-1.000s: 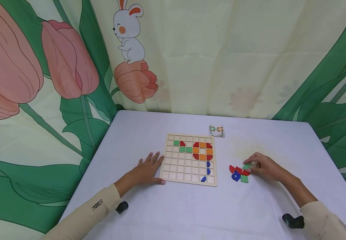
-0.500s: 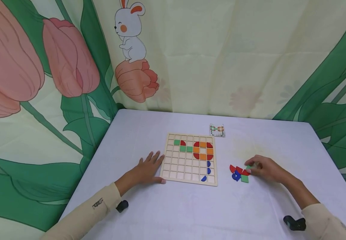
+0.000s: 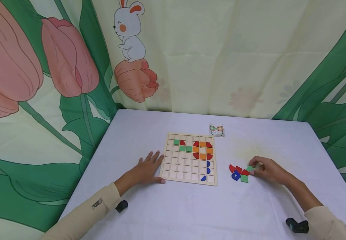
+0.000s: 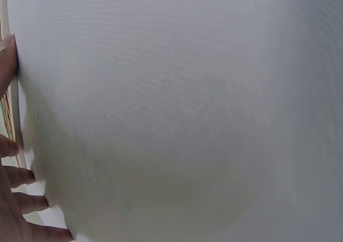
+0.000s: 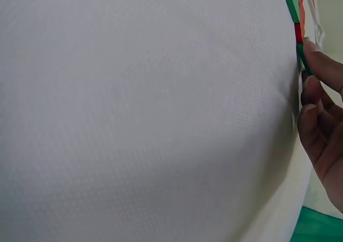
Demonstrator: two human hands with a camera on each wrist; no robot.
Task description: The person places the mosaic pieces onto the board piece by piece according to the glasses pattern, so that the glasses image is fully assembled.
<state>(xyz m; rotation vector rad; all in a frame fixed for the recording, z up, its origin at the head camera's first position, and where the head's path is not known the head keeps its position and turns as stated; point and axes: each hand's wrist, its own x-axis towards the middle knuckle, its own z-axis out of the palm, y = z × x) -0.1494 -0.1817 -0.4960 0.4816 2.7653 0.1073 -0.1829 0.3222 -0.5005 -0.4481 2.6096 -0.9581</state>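
"Tulip-printed curtain [image 3: 197, 66] behind, white-covered counter [image 3: 191, 210] in front. Where's the work?"

"At the right end of the loose pieces [image 3: 237, 175]. The right hand [image 3: 267, 169] pinches a green tile [image 3: 250, 168] between thumb and forefinger, so that grip is narrow."

"Is the tile off the cloth?"

"I can't tell. The right wrist view catches it nearly edge-on, and from the head view the fingers cover part of it. A red piece [image 3: 245, 172] lies at its left, touching or just beside."

"Which way is the board [image 3: 180, 169] from there?"

"Left of the right hand, with the loose pieces in between. The green squares [image 3: 182, 149] set in the grid are farther left and farther from the person. By my judgement, carrying the tile to the board would mean going leftward, over or around that little heap."

"Does its long axis matter?"

"Probably not; what shows of the tile looks roughly square. The board's side edges run away from the person, leaning slightly."

"And the left hand [image 3: 145, 170]?"

"It's nearer the board: fingers spread wide, touching the left edge, no piece visible in them. The right hand is the one by the heap."

"And that picture card [image 3: 216, 130]?"

"Just beyond the board's far right corner."
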